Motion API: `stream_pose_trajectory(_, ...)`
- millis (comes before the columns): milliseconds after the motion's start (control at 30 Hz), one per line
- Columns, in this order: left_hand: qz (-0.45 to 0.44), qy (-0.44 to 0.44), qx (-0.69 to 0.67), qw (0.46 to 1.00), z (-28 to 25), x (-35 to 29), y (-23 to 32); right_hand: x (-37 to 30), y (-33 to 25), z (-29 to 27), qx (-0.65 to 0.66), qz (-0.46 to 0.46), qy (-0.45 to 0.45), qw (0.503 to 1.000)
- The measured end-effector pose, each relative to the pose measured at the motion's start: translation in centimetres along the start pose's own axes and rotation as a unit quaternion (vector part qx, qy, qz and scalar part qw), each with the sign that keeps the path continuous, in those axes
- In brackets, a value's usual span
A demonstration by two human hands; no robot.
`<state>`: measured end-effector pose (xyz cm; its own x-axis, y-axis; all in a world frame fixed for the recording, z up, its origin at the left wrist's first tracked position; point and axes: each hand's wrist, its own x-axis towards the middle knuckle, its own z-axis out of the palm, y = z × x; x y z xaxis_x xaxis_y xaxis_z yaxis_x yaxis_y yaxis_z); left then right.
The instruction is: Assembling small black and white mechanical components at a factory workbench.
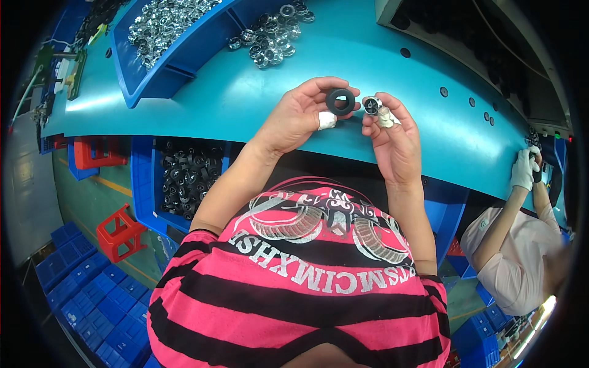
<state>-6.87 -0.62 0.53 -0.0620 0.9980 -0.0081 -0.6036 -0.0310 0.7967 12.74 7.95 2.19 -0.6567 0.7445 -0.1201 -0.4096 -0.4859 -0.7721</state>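
Over the near edge of the teal table, my left hand grips a black rubber toy tyre, its round hole facing up. White tape wraps the thumb. Just to the right, my right hand pinches a small chrome-and-black wheel hub between taped fingertips. Tyre and hub are close together but apart. Beyond them, a loose pile of shiny wheel hubs lies on the table, beside a blue tray heaped with more hubs.
Below the table edge at left, a blue bin holds many black tyres. Several small wheels lie scattered along the right of the teal table. A co-worker in white gloves works at far right. Red stools and blue crates stand on the floor.
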Motion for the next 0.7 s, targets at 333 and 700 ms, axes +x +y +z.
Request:
stream_pose_trajectory(333,0.000,0.030,0.071,0.997,0.5,-0.3,-0.7,-0.1,1.1,1.7,-0.242,-0.138,0.036,0.960)
stream_pose_trajectory(700,-0.008,0.033,0.062,0.997,2.0,-0.4,-0.3,0.2,1.1,2.6,-0.567,-0.311,0.043,0.762)
